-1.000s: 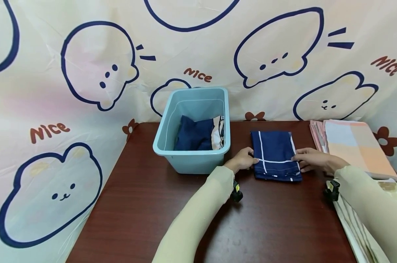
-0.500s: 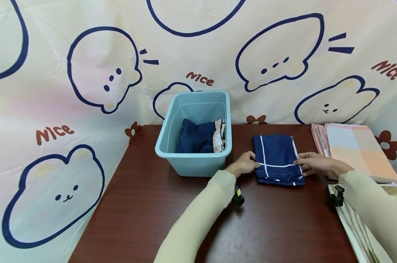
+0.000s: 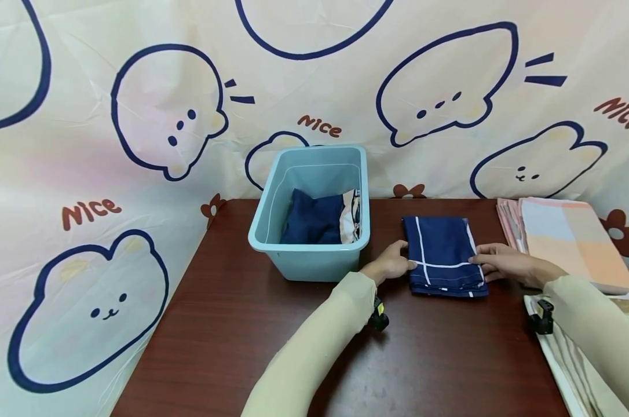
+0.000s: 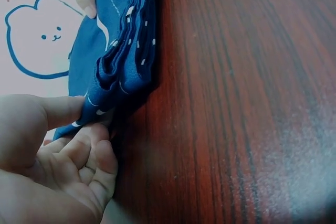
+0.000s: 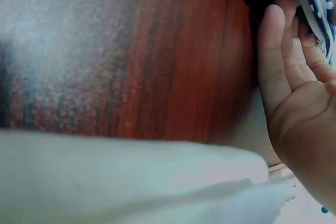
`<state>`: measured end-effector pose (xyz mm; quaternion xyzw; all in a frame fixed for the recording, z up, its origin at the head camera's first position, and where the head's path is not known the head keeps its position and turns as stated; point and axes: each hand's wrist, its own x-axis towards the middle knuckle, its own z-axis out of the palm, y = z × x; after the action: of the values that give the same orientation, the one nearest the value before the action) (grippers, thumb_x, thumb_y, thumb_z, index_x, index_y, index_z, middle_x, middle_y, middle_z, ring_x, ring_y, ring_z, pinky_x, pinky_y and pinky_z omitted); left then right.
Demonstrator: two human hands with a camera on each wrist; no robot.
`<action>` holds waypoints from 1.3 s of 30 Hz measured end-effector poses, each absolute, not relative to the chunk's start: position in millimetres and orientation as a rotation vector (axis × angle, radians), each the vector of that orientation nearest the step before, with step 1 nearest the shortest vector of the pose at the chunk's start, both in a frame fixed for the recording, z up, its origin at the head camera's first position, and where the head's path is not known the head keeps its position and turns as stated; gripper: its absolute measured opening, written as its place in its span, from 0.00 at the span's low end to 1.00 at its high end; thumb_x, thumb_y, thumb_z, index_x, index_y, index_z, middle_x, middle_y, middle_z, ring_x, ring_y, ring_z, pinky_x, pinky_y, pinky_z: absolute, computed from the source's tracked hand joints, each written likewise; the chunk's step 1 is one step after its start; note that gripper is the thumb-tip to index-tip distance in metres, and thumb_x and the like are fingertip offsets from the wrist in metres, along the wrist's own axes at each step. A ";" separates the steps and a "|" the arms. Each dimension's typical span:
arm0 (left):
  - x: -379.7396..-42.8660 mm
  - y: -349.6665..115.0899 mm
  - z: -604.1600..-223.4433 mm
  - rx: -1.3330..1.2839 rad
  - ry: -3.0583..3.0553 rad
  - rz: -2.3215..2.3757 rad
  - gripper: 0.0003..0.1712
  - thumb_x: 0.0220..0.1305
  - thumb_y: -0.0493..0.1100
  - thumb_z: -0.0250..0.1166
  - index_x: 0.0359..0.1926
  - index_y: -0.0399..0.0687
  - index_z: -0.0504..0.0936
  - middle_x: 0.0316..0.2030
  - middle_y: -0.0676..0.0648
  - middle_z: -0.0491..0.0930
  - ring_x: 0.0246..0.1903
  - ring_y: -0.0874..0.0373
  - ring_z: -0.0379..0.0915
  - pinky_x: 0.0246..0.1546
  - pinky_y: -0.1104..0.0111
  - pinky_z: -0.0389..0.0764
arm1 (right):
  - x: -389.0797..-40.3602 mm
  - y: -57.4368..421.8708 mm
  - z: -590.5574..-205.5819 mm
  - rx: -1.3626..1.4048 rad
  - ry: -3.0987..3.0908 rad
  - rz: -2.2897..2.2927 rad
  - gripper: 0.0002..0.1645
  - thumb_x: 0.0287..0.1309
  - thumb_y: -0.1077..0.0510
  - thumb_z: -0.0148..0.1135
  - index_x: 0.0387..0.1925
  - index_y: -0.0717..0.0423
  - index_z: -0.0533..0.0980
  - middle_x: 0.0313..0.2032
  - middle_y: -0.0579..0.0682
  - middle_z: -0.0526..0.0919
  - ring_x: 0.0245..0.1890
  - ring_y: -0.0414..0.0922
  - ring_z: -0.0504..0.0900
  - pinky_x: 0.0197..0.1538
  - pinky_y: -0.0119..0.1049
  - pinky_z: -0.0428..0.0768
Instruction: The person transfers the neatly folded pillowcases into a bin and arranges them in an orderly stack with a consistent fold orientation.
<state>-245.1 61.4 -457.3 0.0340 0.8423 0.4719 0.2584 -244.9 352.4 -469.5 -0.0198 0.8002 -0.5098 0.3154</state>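
A folded navy cloth with white lines [image 3: 442,243] lies on the table, several layers thick at its near edge. My left hand [image 3: 390,263] pinches its left edge; in the left wrist view the thumb is on top of the cloth [image 4: 126,51] and the fingers are tucked beneath. On the opposite side, my right hand [image 3: 512,266] grips the right edge. The right wrist view has the fingers of that hand [image 5: 299,87] reaching under the layered cloth [image 5: 315,3], its thumb mostly out of sight.
Left of the cloth stands a light blue bin [image 3: 320,263] containing a navy fabric piece [image 3: 314,217] and a patterned one [image 3: 349,217]. Folded pastel checked fabric [image 3: 575,237] is stacked at the right, with cream folded fabric [image 3: 580,365] nearer. A printed sheet [image 3: 304,75] hangs behind the dark wood table [image 3: 215,347].
The head view has tilted a little, so the whole scene sits slightly lower and further right. Both hands stay at the cloth's two sides, and the cloth keeps its place between them.
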 end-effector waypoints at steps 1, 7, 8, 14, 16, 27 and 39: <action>-244.7 61.8 -456.6 0.098 2.284 1.281 0.33 0.71 0.43 0.63 0.74 0.51 0.65 0.72 0.48 0.67 0.70 0.51 0.66 0.68 0.56 0.71 | -244.1 352.8 -469.1 -0.061 2.123 -1.343 0.15 0.72 0.51 0.57 0.33 0.52 0.64 0.27 0.40 0.75 0.29 0.36 0.79 0.41 0.37 0.85; -243.3 63.6 -454.4 0.121 2.296 1.302 0.33 0.72 0.41 0.62 0.74 0.51 0.64 0.71 0.46 0.69 0.68 0.50 0.68 0.67 0.56 0.72 | -241.0 352.2 -466.5 -0.093 2.176 -1.361 0.13 0.72 0.53 0.56 0.34 0.53 0.64 0.23 0.38 0.70 0.26 0.34 0.75 0.38 0.36 0.85; -242.9 63.5 -454.6 0.122 2.296 1.303 0.33 0.72 0.41 0.62 0.74 0.51 0.64 0.70 0.46 0.69 0.67 0.50 0.70 0.66 0.56 0.73 | -240.5 351.8 -466.1 -0.093 2.178 -1.362 0.13 0.72 0.53 0.56 0.34 0.53 0.64 0.22 0.38 0.69 0.25 0.34 0.75 0.37 0.36 0.85; -239.8 60.9 -458.0 0.141 2.284 1.353 0.32 0.73 0.39 0.61 0.74 0.52 0.63 0.65 0.45 0.74 0.61 0.52 0.75 0.60 0.59 0.77 | -236.6 349.6 -464.2 -0.121 2.191 -1.343 0.13 0.73 0.53 0.56 0.36 0.55 0.64 0.19 0.39 0.70 0.25 0.37 0.79 0.36 0.36 0.84; -239.2 59.6 -459.3 0.148 2.280 1.375 0.32 0.72 0.39 0.61 0.74 0.51 0.64 0.62 0.44 0.76 0.57 0.52 0.77 0.57 0.60 0.78 | -235.0 348.9 -463.3 -0.129 2.197 -1.341 0.14 0.73 0.52 0.56 0.36 0.56 0.65 0.20 0.40 0.72 0.26 0.38 0.79 0.36 0.36 0.84; -239.0 55.2 -457.8 0.186 2.245 1.388 0.33 0.71 0.37 0.61 0.74 0.49 0.63 0.56 0.42 0.81 0.50 0.54 0.81 0.51 0.63 0.80 | -229.6 350.1 -458.6 -0.200 2.189 -1.380 0.14 0.74 0.52 0.56 0.36 0.55 0.63 0.21 0.41 0.72 0.24 0.38 0.78 0.35 0.38 0.84; -226.8 54.8 -446.1 0.246 2.217 1.440 0.33 0.70 0.35 0.60 0.74 0.48 0.63 0.44 0.40 0.85 0.35 0.59 0.78 0.38 0.69 0.76 | -216.2 350.2 -453.6 -0.226 2.212 -1.388 0.14 0.74 0.52 0.54 0.37 0.55 0.61 0.21 0.41 0.71 0.25 0.39 0.78 0.34 0.39 0.84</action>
<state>-226.8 54.8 -446.1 0.0897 0.8104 0.5265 0.2409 -216.2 350.2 -453.6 -0.0833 0.8156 -0.5117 0.2571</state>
